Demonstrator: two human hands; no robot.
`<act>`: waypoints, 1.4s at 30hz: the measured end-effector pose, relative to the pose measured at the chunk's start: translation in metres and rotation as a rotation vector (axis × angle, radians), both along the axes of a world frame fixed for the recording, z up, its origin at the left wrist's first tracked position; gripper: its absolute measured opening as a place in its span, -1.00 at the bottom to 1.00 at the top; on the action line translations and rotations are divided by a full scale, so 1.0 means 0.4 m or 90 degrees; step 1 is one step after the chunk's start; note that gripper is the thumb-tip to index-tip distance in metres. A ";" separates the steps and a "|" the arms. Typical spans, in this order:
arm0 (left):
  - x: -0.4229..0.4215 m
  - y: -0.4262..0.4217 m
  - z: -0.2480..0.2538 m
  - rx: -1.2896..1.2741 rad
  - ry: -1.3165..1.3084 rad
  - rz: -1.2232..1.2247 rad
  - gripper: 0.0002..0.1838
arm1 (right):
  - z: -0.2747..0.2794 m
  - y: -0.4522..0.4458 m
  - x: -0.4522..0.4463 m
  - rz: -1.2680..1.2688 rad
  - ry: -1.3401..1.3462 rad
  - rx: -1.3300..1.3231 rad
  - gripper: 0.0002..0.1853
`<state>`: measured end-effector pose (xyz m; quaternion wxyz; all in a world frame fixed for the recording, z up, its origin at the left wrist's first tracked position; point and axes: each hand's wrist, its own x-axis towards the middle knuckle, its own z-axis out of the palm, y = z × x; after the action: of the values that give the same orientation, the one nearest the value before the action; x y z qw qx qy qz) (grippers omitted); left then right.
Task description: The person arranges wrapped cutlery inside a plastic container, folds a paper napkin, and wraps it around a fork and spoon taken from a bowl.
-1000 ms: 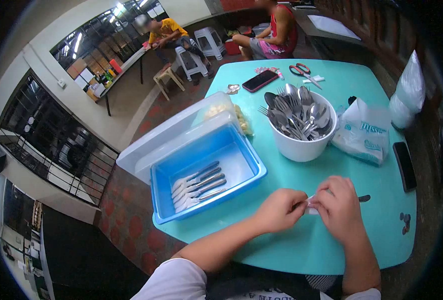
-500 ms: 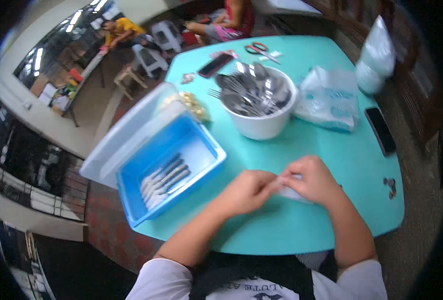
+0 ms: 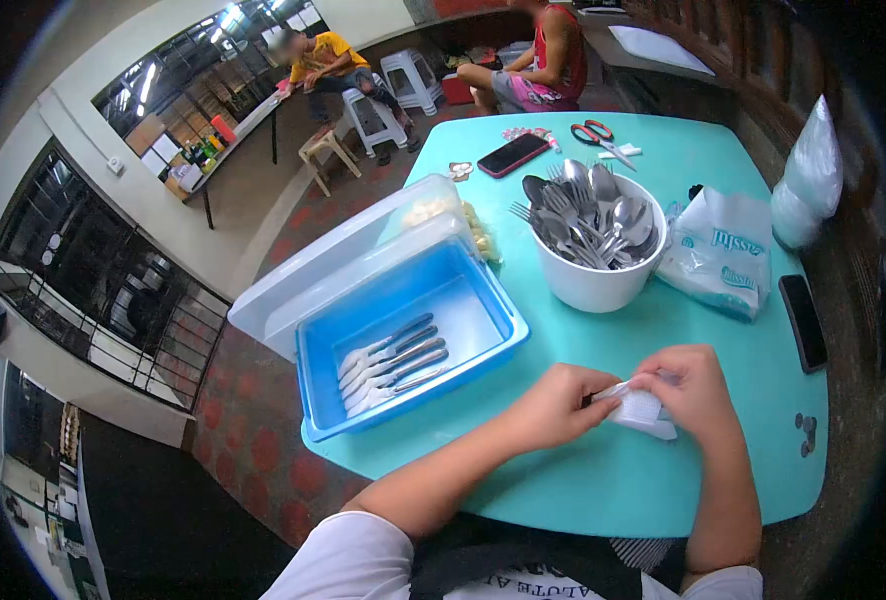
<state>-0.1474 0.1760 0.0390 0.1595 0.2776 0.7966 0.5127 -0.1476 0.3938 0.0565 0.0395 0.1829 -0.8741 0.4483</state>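
Observation:
My left hand (image 3: 565, 405) and my right hand (image 3: 691, 390) meet low over the table, both closed on a white paper napkin (image 3: 641, 408). The fingertips of each hand pinch it, and one end hangs toward the tabletop. A small dark piece shows by my left fingers; I cannot make out what it is. To the left, a blue tray (image 3: 413, 290) holds several sets of cutlery (image 3: 393, 362) with white paper round one end and the handles bare. Beyond my hands stands a white bucket (image 3: 593, 285) full of loose spoons and forks (image 3: 593, 215).
A translucent lid (image 3: 283, 300) leans beside the tray. On the turquoise table (image 3: 523, 460) are a plastic pack of tissues (image 3: 718, 255), two phones (image 3: 515, 154), scissors (image 3: 603, 142), coins (image 3: 807, 435) and a plastic-wrapped roll (image 3: 808, 190). Two people (image 3: 555, 60) sit farther back.
The camera view has shifted, so the table and everything on it appear farther right and lower. Both hands stay together on the napkin, which now shows more clearly between them.

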 end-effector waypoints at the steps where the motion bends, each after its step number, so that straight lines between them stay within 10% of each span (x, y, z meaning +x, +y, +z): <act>1: -0.001 0.001 0.006 0.008 -0.005 0.001 -0.76 | 0.002 0.004 -0.001 -0.015 0.015 -0.001 -0.86; 8: -0.008 0.004 -0.027 0.069 0.012 0.136 -0.71 | 0.033 0.027 -0.025 -0.257 0.477 0.057 -0.86; 14: -0.010 -0.002 -0.022 0.295 -0.091 0.302 -0.63 | -0.023 -0.026 0.064 0.020 0.027 -0.048 -0.90; 20: 0.048 0.056 -0.029 0.433 -0.128 0.285 -0.67 | -0.117 -0.119 0.070 0.143 -0.399 -0.653 -0.31; 42: 0.047 0.034 -0.001 0.253 0.199 0.295 -0.71 | -0.126 -0.059 0.023 -0.185 -0.095 -0.560 -0.54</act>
<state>-0.1284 0.1896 0.0385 -0.1424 0.1901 0.7379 0.6317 -0.1382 0.3701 0.0063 0.1126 -0.0082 -0.6180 0.7780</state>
